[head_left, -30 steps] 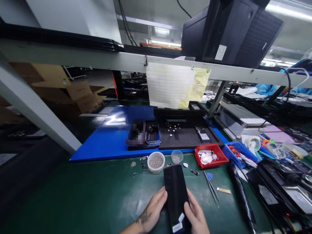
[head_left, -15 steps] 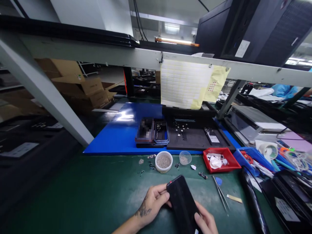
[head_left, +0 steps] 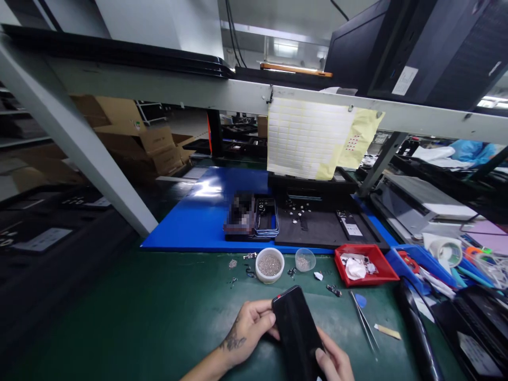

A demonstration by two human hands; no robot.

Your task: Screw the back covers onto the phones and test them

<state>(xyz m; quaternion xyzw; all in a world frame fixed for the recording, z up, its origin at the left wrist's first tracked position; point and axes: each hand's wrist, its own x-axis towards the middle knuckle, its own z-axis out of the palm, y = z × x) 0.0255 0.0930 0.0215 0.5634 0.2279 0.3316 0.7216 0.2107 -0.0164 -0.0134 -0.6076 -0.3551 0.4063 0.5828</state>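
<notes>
A black smartphone (head_left: 298,333), its dark glass face up, is held tilted above the green mat by both hands. My left hand (head_left: 254,325) pinches its upper left edge between thumb and fingers. On the lower right edge, my right hand (head_left: 335,357) grips it with the thumb on the front. A bit of red shows at the phone's top left corner. Beyond it stand a white tub of tiny screws (head_left: 270,265) and a clear cup (head_left: 305,260) with more small parts. Tweezers (head_left: 364,320) lie to the right, beside a blue pick (head_left: 360,300).
Behind, a blue mat (head_left: 178,227) bears stacked phone frames (head_left: 266,217) and a black foam tray (head_left: 317,225). A red bin (head_left: 367,279) and blue bin (head_left: 416,275) stand to the right. A shelf beam (head_left: 230,94) with hanging sheets (head_left: 309,140) crosses above.
The view has shifted slightly, so the bench items appear a little further right. Both hands keep the same hold on the smartphone.
</notes>
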